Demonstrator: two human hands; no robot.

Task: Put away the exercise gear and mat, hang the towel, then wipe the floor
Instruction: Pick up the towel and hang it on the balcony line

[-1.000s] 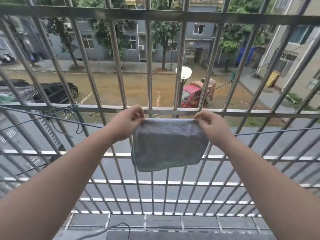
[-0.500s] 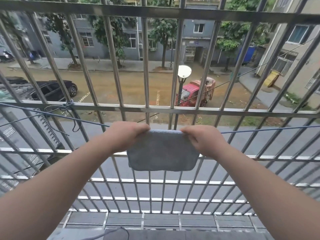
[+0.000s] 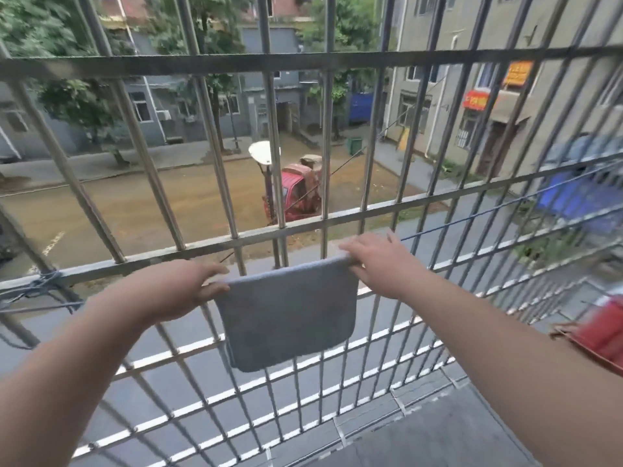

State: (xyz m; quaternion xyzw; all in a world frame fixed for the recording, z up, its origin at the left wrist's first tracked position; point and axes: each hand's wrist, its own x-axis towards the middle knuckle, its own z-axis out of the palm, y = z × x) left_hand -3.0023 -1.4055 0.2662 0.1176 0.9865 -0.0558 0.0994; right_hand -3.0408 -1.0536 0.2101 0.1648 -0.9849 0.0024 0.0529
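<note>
From my remote seat, the grey towel [image 3: 286,318] hangs folded over a thin blue line [image 3: 472,215] that runs across the inside of the window grille [image 3: 236,235]. Its top edge slopes up toward the right, and the lower part drops in front of the bars.

My left hand [image 3: 175,291] is at the towel's upper left corner, thumb under the fold and fingers reaching over it, so it pinches that corner. My right hand [image 3: 377,261] lies on the upper right corner with its fingers spread and mostly straight. It rests on the cloth; I cannot tell whether the thumb has hold of it underneath. Both forearms are bare and reach in from the bottom corners.

The grille is made of steel uprights crossed by flat horizontal rails, and lower down it bends outward into a barred shelf over a grey ledge [image 3: 438,433]. On the left the line is knotted around a rail [image 3: 43,279]. At the right edge a blurred red thing [image 3: 603,328] sits near my right forearm; I cannot make out what it is.

Beyond the bars lies a muddy brown courtyard with a small red vehicle [image 3: 298,193] beside a white-topped lamp post [image 3: 264,153], trees, a green bin [image 3: 354,145], and grey and beige apartment blocks around it.
</note>
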